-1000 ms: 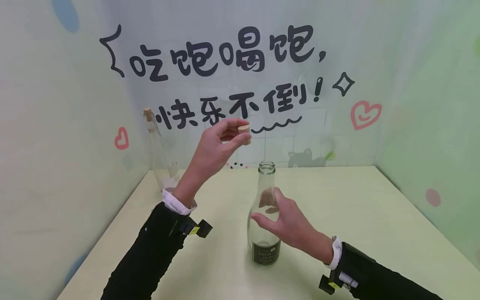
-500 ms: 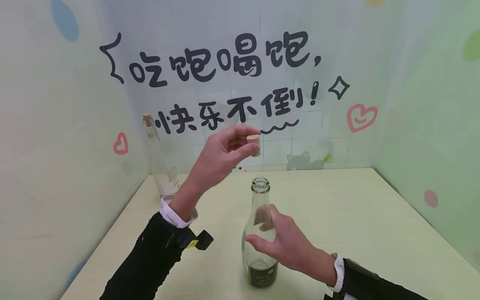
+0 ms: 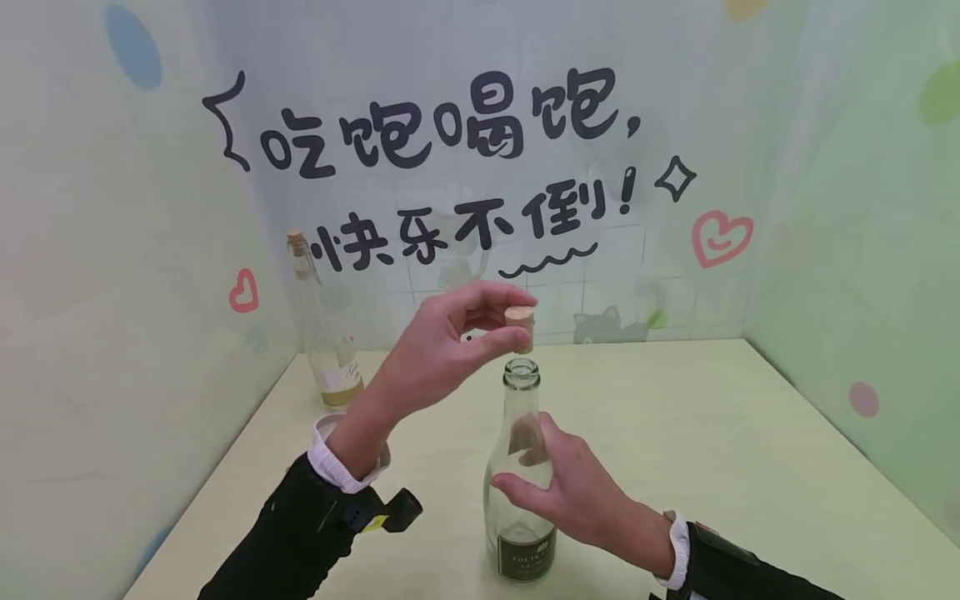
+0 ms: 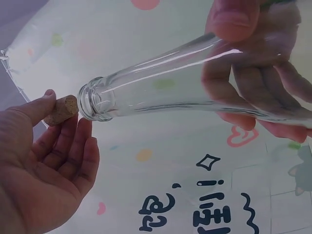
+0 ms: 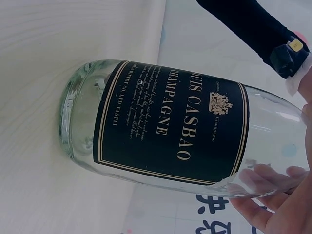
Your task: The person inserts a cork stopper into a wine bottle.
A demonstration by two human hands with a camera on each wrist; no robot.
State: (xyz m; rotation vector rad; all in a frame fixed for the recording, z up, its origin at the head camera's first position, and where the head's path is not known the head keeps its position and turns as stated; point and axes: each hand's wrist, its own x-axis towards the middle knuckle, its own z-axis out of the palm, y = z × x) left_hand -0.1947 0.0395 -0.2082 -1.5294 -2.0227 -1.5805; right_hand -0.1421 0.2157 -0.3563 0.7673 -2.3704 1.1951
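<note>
Small tan cylindrical cork [image 3: 520, 329], 1 piece: pinched between thumb and fingers of the left hand [image 3: 453, 337], grip narrow. Cork held just above the bottle mouth, a slight gap being shown in the head view. Its lower end is left bare, presumably so that no finger is put between it and the glass.

Clear, faintly green-tinted glass bottle with tapering neck [image 3: 504, 458]: held about its body by the right hand [image 3: 585, 487], thumb on the near side, fingers on the far side and seen through the glass. Roughly upright; base apparently rested on the pale wood-grain table [image 3: 675, 433]. Grip judged to be set below the neck for steadiness, the round glass rim [image 4: 92, 100] being left uncovered. Black rectangular label with gold lettering [image 5: 173, 124] carried low on the body, clear of the fingers, hence readable.

2nd bottle, clear glass with gold-banded label [image 3: 322, 342]: stood at the table's left rear, near the wall, stoppered with a light-brown cork [image 3: 297, 242]. Touched by neither of the 2 hands; perhaps placed there to be out of the way.
</note>
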